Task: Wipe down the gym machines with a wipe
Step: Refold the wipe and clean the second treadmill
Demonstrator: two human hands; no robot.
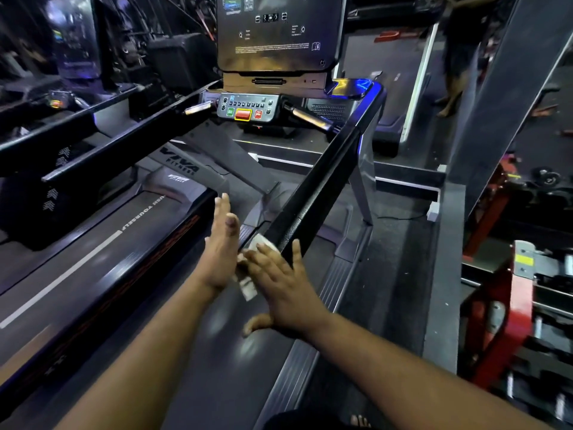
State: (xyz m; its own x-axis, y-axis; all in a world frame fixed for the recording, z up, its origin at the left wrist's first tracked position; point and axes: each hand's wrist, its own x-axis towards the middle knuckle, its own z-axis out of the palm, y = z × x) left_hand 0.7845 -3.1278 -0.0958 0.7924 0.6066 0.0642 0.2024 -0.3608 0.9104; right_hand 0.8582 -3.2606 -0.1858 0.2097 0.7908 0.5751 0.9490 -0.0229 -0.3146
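A black treadmill with a console [251,110] fills the view; its right handrail [322,181] runs from the console down toward me. A white wipe [248,276] lies at the near end of that rail, between my two hands. My right hand [283,285] presses on the wipe with straight, spread fingers. My left hand [221,243] is beside it on the left, fingers straight and pointing forward, its edge close to the wipe. Most of the wipe is hidden under my hands.
The treadmill belt [102,256] with a white line lies to the left. Another treadmill's rail [77,119] is further left. Red weight equipment [511,290] stands at the right. A person's legs [455,88] show at the far upper right.
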